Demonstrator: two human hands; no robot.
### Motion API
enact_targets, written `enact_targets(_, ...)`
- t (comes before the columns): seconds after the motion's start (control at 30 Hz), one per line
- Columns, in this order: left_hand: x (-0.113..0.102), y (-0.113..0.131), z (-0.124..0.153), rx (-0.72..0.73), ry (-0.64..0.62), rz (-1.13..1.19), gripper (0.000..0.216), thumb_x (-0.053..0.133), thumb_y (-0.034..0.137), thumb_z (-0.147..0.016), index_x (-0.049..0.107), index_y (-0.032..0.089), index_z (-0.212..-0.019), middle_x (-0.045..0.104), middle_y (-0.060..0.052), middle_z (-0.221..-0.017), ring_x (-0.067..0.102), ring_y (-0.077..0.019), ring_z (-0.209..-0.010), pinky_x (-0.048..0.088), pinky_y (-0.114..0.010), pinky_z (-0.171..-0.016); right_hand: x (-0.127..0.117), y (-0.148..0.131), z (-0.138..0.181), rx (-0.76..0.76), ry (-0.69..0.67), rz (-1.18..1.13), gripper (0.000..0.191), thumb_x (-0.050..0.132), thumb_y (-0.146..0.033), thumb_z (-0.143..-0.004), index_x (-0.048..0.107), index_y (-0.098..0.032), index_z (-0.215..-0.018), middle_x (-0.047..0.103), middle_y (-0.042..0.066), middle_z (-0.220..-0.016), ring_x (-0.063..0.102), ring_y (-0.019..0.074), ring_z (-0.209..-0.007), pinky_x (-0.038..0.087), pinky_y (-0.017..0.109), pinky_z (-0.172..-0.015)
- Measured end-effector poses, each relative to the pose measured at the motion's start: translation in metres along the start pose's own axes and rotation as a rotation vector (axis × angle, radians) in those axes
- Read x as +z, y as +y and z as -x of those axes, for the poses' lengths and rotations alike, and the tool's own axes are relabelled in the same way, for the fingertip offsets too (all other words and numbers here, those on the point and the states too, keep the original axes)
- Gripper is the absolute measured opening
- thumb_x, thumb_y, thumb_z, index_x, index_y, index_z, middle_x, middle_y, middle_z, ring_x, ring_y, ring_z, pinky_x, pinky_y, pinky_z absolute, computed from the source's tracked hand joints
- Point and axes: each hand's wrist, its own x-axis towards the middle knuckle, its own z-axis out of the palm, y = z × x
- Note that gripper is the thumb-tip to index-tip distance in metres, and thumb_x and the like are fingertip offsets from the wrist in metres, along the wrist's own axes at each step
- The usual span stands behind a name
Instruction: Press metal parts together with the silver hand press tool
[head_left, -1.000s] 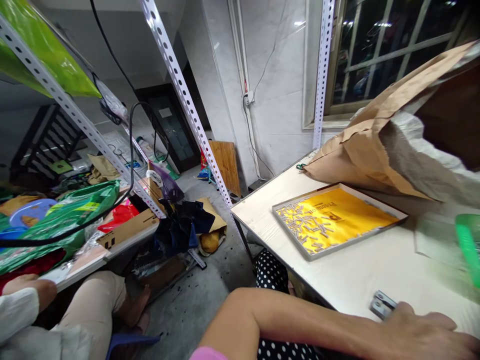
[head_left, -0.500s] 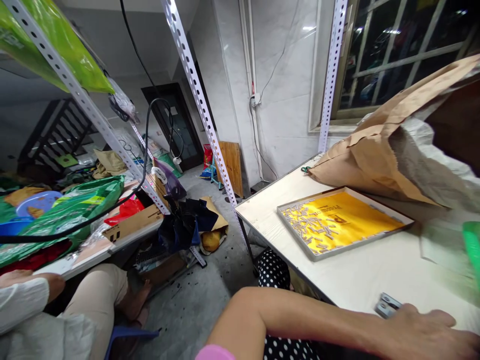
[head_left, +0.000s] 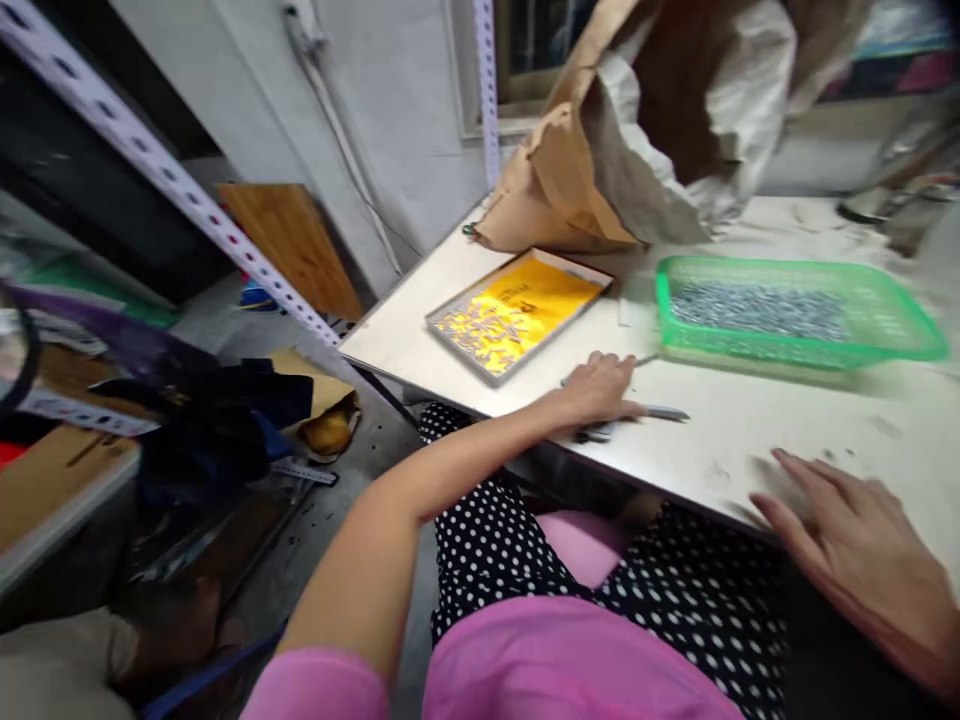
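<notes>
1. Metal tool (head_left: pixel 666 412): on the white tabletop (head_left: pixel 720 435), near the front edge, partly hidden under the left hand (head_left: pixel 598 388). Grey pointed end poking out to the right.
2. Silvery metal piece (head_left: pixel 598 434) at the table edge, just beside the left wrist. Cannot tell if part of the same tool.
3. Left hand: palm down over the tool, fingers bent slightly. Cannot tell if gripping or only resting.
4. Right hand (head_left: pixel 862 550): well apart from the left, flat, thumb away from the fingers, nothing held. Over the near table edge at right; contact with the top unclear, blurred.
5. Beyond the left hand: shallow tray (head_left: pixel 459 352), yellow bottom with dark print, small silvery pieces (head_left: pixel 487 335) scattered over the left part.
6. Right of the tray: green plastic basket (head_left: pixel 750 350), many small grey pieces (head_left: pixel 765 308) inside.
7. Behind the tray: large brown paper bag (head_left: pixel 555 190), mouth open, pale crumpled lining.
8. Below the table edge: black trousers (head_left: pixel 495 540) with white dots, pink top (head_left: pixel 562 660).
9. Farther left: wooden board (head_left: pixel 292 245) leaning by the wall, 1 slanted perforated post (head_left: pixel 165 180) in front.
</notes>
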Motion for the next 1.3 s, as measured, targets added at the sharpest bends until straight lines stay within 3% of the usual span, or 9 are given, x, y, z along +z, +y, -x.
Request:
enact_targets(0.13,0.004,0.003,0.015,0.086,0.142,0.022,0.07,0.052,0.054,-0.093,0.034,0.012,-0.146,0.045,-0.018,-0.145,0.041,-0.03,-0.133,0.034,-0.042,-0.11,0.0,-0.01,-0.003,0.041,0.048,0.11,0.046,0.043,-0.038,-0.097,0.053,-0.013,-0.134,0.064,0.019,-0.119,0.057,0.0334,-0.111,0.03,0.048,-0.11)
enact_targets(0.37,0.015,0.002,0.043,0.09,0.273,0.018,0.054,0.043,0.049,-0.099,0.038,0.024,-0.146,0.039,-0.011,-0.153,0.03,-0.0298,-0.144,0.025,-0.05,-0.118,-0.003,-0.013,-0.003,0.097,0.024,0.072,0.042,0.042,-0.041,-0.096,0.063,-0.017,-0.123,0.069,0.012,-0.106,0.057,0.0292,-0.101,0.031,0.046,-0.1)
enact_targets(0.6,0.036,-0.009,0.042,0.108,0.359,0.027,0.06,0.036,0.054,-0.099,0.039,0.017,-0.146,0.04,-0.014,-0.152,0.03,-0.0306,-0.144,0.026,-0.052,-0.118,-0.005,-0.017,-0.004,0.044,0.099,0.114,0.031,0.046,-0.035,-0.098,0.072,-0.019,-0.102,0.072,0.007,-0.091,0.059,0.0238,-0.088,0.031,0.041,-0.094)
enact_targets(0.77,0.046,-0.013,0.039,0.139,0.427,-0.021,0.064,0.034,0.057,-0.099,0.038,0.014,-0.146,0.04,-0.018,-0.151,0.031,-0.0327,-0.144,0.03,-0.056,-0.116,0.0,-0.015,-0.004,0.032,0.229,0.112,0.026,0.052,-0.035,-0.096,0.073,-0.021,-0.091,0.071,0.003,-0.081,0.058,0.0197,-0.078,0.031,0.038,-0.088)
enact_targets(1.3,0.048,-0.017,0.047,0.247,0.578,0.008,0.052,0.033,0.049,-0.101,0.048,0.011,-0.135,0.051,-0.019,-0.14,0.042,-0.03,-0.137,0.039,-0.052,-0.112,0.001,-0.013,-0.006,-0.021,0.237,0.121,0.021,0.055,-0.034,-0.095,0.07,-0.021,-0.087,0.069,0.003,-0.079,0.056,0.0191,-0.076,0.032,0.036,-0.083)
